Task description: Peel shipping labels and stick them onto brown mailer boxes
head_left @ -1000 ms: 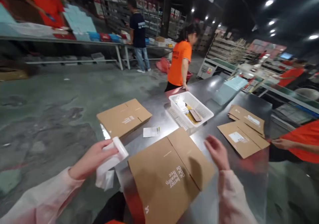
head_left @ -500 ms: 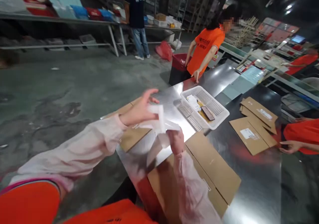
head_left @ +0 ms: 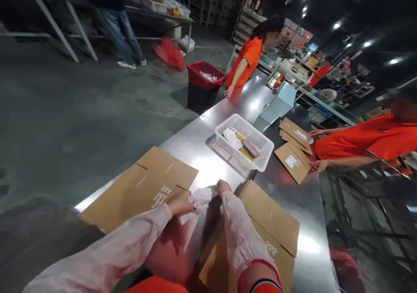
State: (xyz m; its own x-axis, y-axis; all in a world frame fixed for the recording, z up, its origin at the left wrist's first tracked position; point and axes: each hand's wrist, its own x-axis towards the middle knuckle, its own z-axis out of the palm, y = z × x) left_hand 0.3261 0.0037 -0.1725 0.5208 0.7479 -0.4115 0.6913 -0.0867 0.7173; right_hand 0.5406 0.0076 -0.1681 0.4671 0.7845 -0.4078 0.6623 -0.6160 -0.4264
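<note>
Between my hands is a crumpled thin white sheet [head_left: 201,196], paper or plastic film; I cannot tell which. My left hand [head_left: 180,203] is closed on its left side, above the lower edge of a flat cardboard box [head_left: 143,189] with white print. My right hand [head_left: 223,187] grips the other end with bent fingers, near the corner of a stack of flat cardboard boxes [head_left: 273,223]. Part of that stack is hidden under my right sleeve. Both hands are above the shiny metal table [head_left: 182,141].
A white perforated basket [head_left: 265,158] with papers and a blurred flat item stands beyond my hands. At right, a co-worker in orange [head_left: 358,143] touches labelled cardboard pieces [head_left: 295,160]. Another person [head_left: 246,63] stands at the far edge, beside a red-lined bin [head_left: 205,82].
My hands have come lower and nearer the table, and the white sheet is now bunched between them. My left fingers, spread before, have closed. The view has turned right; the right co-worker now reaches the cardboard.
</note>
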